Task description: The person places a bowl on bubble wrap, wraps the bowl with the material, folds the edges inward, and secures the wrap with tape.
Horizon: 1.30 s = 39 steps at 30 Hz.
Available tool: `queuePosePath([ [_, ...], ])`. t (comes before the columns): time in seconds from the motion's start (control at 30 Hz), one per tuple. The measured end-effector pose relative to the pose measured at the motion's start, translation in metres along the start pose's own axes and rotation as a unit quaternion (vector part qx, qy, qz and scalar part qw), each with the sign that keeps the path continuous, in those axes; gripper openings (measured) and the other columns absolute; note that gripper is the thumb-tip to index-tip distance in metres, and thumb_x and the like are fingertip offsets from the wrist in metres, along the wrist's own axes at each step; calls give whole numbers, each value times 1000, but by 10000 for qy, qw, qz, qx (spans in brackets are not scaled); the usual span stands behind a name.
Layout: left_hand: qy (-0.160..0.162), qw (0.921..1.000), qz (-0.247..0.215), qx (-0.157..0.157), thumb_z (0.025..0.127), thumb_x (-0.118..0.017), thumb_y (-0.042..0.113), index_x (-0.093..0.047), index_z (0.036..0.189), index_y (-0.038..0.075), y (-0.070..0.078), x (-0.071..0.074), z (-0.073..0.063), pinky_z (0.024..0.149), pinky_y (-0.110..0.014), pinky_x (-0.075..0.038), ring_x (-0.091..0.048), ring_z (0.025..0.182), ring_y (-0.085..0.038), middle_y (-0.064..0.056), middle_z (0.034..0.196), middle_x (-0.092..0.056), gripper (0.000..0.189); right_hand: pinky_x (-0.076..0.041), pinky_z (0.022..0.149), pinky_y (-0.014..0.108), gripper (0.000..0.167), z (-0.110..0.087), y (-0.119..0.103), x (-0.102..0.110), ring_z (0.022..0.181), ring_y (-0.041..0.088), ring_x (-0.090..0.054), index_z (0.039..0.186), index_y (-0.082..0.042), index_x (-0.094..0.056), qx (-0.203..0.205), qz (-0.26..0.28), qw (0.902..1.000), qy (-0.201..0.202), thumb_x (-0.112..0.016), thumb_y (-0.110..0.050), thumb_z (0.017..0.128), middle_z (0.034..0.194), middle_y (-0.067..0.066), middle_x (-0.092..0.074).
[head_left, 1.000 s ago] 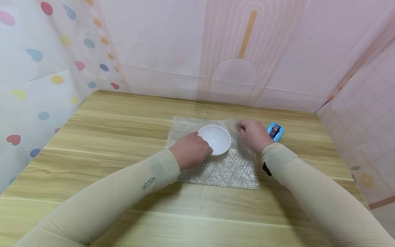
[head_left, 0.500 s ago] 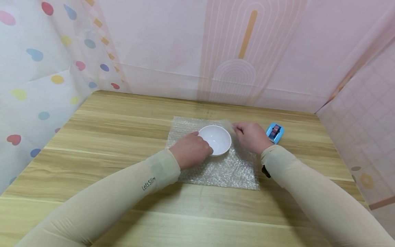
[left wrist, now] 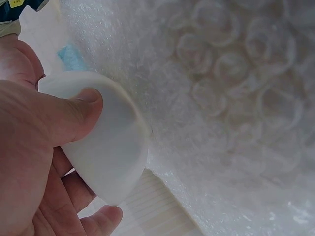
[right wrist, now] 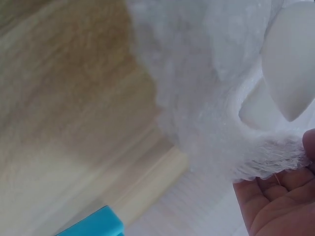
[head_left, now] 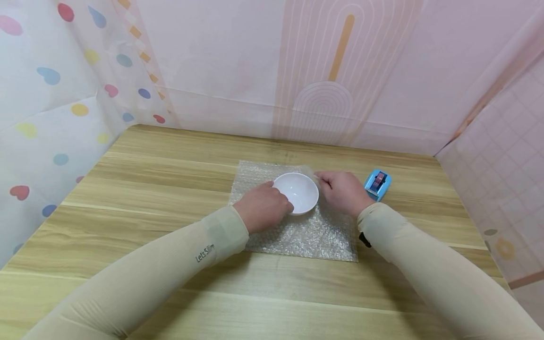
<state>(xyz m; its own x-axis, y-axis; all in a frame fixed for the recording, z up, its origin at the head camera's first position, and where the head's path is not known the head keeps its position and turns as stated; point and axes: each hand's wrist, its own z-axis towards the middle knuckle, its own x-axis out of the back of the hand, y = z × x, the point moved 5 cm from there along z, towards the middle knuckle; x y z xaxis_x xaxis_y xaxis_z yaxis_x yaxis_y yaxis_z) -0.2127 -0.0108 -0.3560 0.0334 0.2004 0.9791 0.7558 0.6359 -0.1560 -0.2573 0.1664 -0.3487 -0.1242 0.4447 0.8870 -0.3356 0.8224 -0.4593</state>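
Note:
A white bowl (head_left: 301,192) stands upright on a sheet of bubble wrap (head_left: 303,243) in the middle of the table. My left hand (head_left: 263,206) grips the bowl's left side; in the left wrist view its thumb presses on the bowl (left wrist: 115,147) and the fingers lie around the other side. To the right of the bowl, my right hand (head_left: 343,191) pinches the far right corner of the bubble wrap and holds it raised beside the rim. The right wrist view shows the lifted wrap (right wrist: 270,156) between thumb and fingers, close under the bowl (right wrist: 291,59).
A small light-blue plastic holder (head_left: 377,184), like a tape dispenser, lies on the wooden table (head_left: 170,189) just behind the right wrist. Patterned sheets (head_left: 229,56) hang along the table's back and both sides.
My right hand has moved a little left, bringing the raised wrap corner in toward the bowl, and more of the blue holder shows. The left hand and bowl have stayed put.

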Motion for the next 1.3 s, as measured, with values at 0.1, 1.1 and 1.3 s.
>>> queuePosePath([
  [0.1, -3, 10000, 7, -8, 101, -63, 12, -78, 100, 20, 0, 0, 0, 114, -56, -49, -76, 98, -24, 1, 101, -81, 18, -61, 93, 47, 36, -1, -3, -1, 96, 23, -69, 140, -7, -69, -11, 1, 10000, -14, -55, -19, 109, 135, 15, -72],
  [1.1, -100, 9999, 94, 27, 102, -63, 11, -78, 102, 20, -2, -2, 2, 115, -57, -48, -77, 99, -24, 0, 99, -81, 18, -52, 112, 50, 39, -8, -23, -9, 143, 32, -56, 146, -11, -64, 432, 0, 9989, -162, -57, -18, 109, 154, 11, -59],
  [1.3, -45, 9999, 118, 35, 101, -63, 11, -78, 100, 20, -2, -1, 1, 114, -57, -49, -77, 96, -23, 1, 97, -81, 17, -43, 120, 52, 40, -9, -27, -11, 147, 34, -51, 148, -11, -62, 513, -284, 9977, -336, -57, -19, 109, 159, 11, -53],
])
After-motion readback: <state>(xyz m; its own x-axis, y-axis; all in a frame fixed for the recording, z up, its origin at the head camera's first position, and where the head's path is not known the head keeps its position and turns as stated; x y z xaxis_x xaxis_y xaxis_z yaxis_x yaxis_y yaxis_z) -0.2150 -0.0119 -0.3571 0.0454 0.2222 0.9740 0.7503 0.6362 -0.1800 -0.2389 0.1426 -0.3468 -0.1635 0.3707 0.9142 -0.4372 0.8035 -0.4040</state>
